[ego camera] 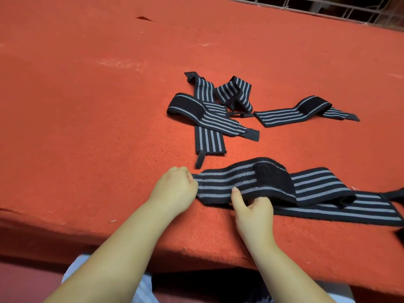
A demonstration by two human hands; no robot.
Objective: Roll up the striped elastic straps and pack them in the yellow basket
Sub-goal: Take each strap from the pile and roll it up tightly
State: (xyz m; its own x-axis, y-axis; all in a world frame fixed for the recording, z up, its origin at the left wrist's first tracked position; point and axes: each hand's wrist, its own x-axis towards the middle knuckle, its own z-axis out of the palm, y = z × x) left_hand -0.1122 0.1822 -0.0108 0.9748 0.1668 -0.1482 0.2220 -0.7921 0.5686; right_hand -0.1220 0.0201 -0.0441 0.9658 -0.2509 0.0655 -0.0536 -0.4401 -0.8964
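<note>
Head view, surface: a red felt-covered worktop [109,106] fills most of the picture, its near edge running across the lower part.
Head view, left hand: the left hand [175,189] sits on the worktop with fingers curled, pinching the left end of the nearest striped strap [220,184].
Head view, right hand: the right hand [253,211] grips the near edge of the same strap just right of the left hand, thumb lying on top of the striped face, the other fingers tucked under the fabric.
Head view, nearest striped strap: black with grey stripes, lying across the worktop close to its near edge; a black fuzzy patch [273,178] folds over its middle, and the rest trails away to the right edge of the picture.
Head view, crossed straps: a pile of loose straps [209,119] lies beyond the hands, near the middle of the worktop, overlapping one another, none rolled.
Head view, single strap: another strap [290,114] lies just right of the pile, partly folded over itself.
Head view, far edge: a white wire grid [328,7] stands past the worktop at the top right.
Head view, person: pale striped clothing [140,289] shows between the forearms at the bottom.
</note>
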